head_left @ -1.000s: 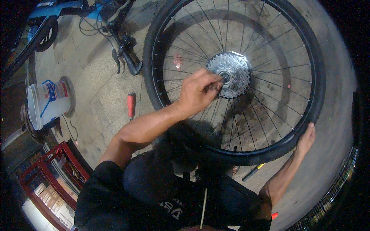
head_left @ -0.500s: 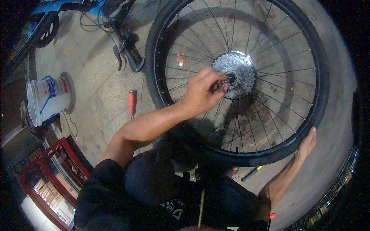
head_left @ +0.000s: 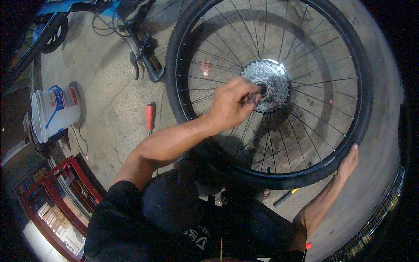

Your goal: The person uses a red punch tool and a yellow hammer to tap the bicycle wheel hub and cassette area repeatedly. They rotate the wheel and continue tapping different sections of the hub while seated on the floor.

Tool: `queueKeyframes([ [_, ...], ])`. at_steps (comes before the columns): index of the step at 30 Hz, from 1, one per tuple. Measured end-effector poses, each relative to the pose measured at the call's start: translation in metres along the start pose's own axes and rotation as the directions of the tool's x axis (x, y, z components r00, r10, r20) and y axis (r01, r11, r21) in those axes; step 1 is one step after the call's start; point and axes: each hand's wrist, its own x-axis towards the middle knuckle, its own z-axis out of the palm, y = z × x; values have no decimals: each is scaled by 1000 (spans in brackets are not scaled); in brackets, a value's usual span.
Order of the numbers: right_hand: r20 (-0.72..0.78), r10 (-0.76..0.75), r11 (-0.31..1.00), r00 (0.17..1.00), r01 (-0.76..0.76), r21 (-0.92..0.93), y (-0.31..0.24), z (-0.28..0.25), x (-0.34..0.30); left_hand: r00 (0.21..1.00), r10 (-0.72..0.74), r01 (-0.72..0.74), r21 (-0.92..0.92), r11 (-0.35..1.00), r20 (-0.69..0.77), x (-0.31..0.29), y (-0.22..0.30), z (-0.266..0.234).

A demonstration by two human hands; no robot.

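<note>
A bicycle wheel (head_left: 363,98) with a black knobbly tyre and thin dark spokes stands in front of me. On its hub is a silver cassette (head_left: 276,76) of stacked sprockets. My left hand (head_left: 231,104) reaches across the spokes with its fingers pinched at the dark axle end (head_left: 263,90) in the cassette's middle. The fingertips partly hide what lies between them. My right hand (head_left: 348,162) holds the tyre at its lower right, and some of its fingers are hidden behind the rubber.
Left of the wheel, a red-handled screwdriver (head_left: 150,116) lies on the tiled floor. Farther left are a white bucket (head_left: 54,114) and a red metal frame (head_left: 52,179). A bicycle handlebar (head_left: 146,54) is at the upper left. Below the tyre lies a dark tool with a yellow part (head_left: 286,197).
My left fingers have shifted very slightly at the axle end, showing a bit less of the dark part. The wheel and my right hand stay in place.
</note>
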Motion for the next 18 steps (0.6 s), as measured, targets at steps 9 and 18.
queueKeyframes([
  [9, 0, -5, 999, 1000, 5, -34, -1, -2, 1, 999, -40, 40, 17, 999, 18, 1, 2, -2],
  [18, -24, -10, 997, 1000, 8, -75, -13, 3, -3, 999, -34, 35, 37, 999, -15, -1, 4, -1],
])
